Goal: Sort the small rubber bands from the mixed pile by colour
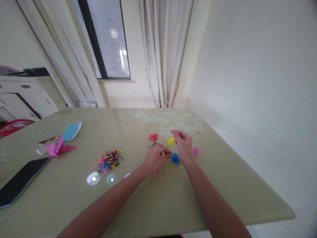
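Note:
My left hand (156, 159) is closed, thumb and forefinger pinched together at the left edge of a blue pile of small rubber bands (175, 159). Whatever sits in that pinch is too small to make out. Just right of a yellow pile (170, 141), my right hand (183, 143) is raised slightly with its fingertips pressed together; what they hold cannot be seen. A red pile (153, 137) lies beyond my left hand, with black bands (154, 144) partly hidden behind it. Pink bands (196, 151) lie right of my right wrist. Some pink bits show under my left hand.
A mixed multicoloured pile (109, 160) lies to the left. Farther left are a dark phone (22, 180), a pink folded paper shape (59, 147) and a blue face mask (71, 131). The glossy table (235, 188) runs along a white wall on the right.

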Available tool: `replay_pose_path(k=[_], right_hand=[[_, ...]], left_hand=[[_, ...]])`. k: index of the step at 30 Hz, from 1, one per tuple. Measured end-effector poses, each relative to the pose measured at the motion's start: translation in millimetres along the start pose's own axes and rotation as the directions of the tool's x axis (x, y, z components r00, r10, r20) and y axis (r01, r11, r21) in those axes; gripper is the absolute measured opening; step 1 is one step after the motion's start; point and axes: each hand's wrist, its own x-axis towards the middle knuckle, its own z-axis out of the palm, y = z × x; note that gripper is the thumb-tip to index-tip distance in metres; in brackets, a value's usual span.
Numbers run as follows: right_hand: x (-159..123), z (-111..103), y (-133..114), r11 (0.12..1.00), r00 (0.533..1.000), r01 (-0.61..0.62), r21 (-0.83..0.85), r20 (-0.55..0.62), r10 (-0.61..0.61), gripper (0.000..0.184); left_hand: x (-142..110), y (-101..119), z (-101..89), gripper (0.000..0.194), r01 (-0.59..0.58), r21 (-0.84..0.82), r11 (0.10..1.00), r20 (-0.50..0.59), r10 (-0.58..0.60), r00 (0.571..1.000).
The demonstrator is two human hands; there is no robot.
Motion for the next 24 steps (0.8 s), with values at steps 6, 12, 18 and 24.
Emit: replay_pose_path(k=[6,12,18,24], right_hand=[[2,-2,6,1.000,1.000,-0.014,-0.018,-0.022,0.014,0.032],[-4,3,2,0.999,1.000,-0.020,-0.025,0.022,0.020,0.033],[-18,8,-4,0.995,0.992,-0.007,-0.104,0.126,0.020,0.034],[-30,12,-6,0.986,0.975,0.031,-0.164,0.222,0.007,0.030]], left_hand=[[12,-5,14.1,0.024,-0.040,0.166,0.985,0.027,0.036,0.999],[-10,-56,-57.9,0.031,0.072,0.282,0.957,-0.139,-0.033,0.990],[-56,-129,-143.5,0.031,0.475,0.463,0.748,-0.233,-0.414,0.880],[-68,-135,-145.6,0.019,0.491,0.459,0.740,-0.168,-0.471,0.866]])
